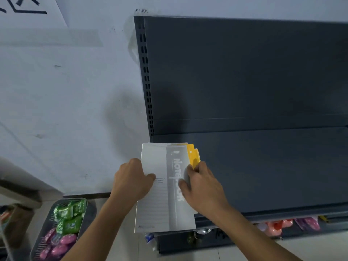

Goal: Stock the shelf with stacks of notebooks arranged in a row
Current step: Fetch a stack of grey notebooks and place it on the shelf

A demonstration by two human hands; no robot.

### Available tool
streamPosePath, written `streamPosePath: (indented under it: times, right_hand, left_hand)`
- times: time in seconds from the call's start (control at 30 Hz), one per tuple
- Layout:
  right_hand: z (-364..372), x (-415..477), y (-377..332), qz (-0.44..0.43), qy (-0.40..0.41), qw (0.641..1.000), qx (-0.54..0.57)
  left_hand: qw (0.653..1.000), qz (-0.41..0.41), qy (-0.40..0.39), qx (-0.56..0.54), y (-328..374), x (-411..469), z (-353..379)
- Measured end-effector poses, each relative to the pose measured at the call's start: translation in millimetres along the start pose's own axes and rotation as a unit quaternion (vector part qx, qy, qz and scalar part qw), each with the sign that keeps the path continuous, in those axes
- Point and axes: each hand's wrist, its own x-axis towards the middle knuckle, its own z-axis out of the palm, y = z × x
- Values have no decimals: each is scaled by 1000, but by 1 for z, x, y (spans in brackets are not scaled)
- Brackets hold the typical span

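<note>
A stack of notebooks (162, 204) with a white and grey top cover lies at the left end of the dark grey shelf (263, 170), its near edge jutting past the shelf front. Yellow notebooks (194, 155) stick out on the stack's far right side. My left hand (133, 181) grips the stack's left edge, thumb on the cover. My right hand (201, 185) presses on the cover's right side, fingers at the yellow edges.
The shelf's dark back panel (244, 72) rises behind, next to a pale wall (66, 100). A wire basket (62, 228) of green and pink packets stands on the floor at lower left. Pink and purple items (288, 224) sit on the shelf below.
</note>
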Motion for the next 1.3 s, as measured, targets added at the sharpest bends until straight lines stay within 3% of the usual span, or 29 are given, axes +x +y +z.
streamPosePath:
  times: [0.37,0.8,0.9,1.0,1.07,1.3]
  right_hand:
    - [-4,-4,9,2,-26,997,77]
    - [-9,4,10,69,-42,987,136]
    - [-15,6,10,95,-46,973,204]
    - [-25,7,12,125,-42,932,339]
    - [-30,5,15,141,-36,901,409]
    - [-43,-14,47,204,12,902,381]
  left_hand:
    - [1000,-7,15,17,9,-5,-4]
    - [991,21,-15,-135,4,-19,-6]
    - [978,28,-15,-206,9,-22,-8]
    - [967,36,-31,-251,17,-20,-6]
    - [970,53,-49,-231,27,-18,-2]
    - [986,147,-41,-66,53,-21,23]
